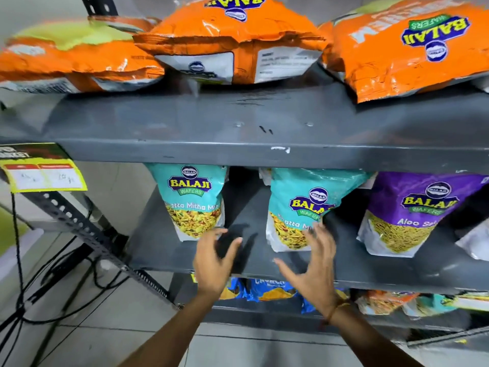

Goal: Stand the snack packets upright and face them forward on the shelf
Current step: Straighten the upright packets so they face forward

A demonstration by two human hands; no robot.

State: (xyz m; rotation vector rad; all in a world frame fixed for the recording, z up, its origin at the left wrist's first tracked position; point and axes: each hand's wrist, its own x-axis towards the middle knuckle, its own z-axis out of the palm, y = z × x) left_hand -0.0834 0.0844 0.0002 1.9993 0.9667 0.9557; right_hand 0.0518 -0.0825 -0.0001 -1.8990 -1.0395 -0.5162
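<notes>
On the middle grey shelf (pixel 169 250) stand two teal snack packets, one on the left (pixel 194 200) and one in the middle (pixel 299 207), both upright with fronts forward. To their right stands a purple packet (pixel 407 213), upright too. My left hand (pixel 213 263) hovers open in front of the gap between the teal packets, holding nothing. My right hand (pixel 315 266) is open with spread fingers just before the middle teal packet's lower edge; whether it touches is unclear. Three orange packets (pixel 232 41) lie flat on the top shelf (pixel 238 128).
A yellow price tag (pixel 43 170) hangs at the top shelf's left edge. Black cables (pixel 53 282) trail over the tiled floor on the left, beside a perforated metal upright (pixel 87 229). Blue and other packets (pixel 267 290) lie on the lower shelf. A white packet edge (pixel 473 242) shows far right.
</notes>
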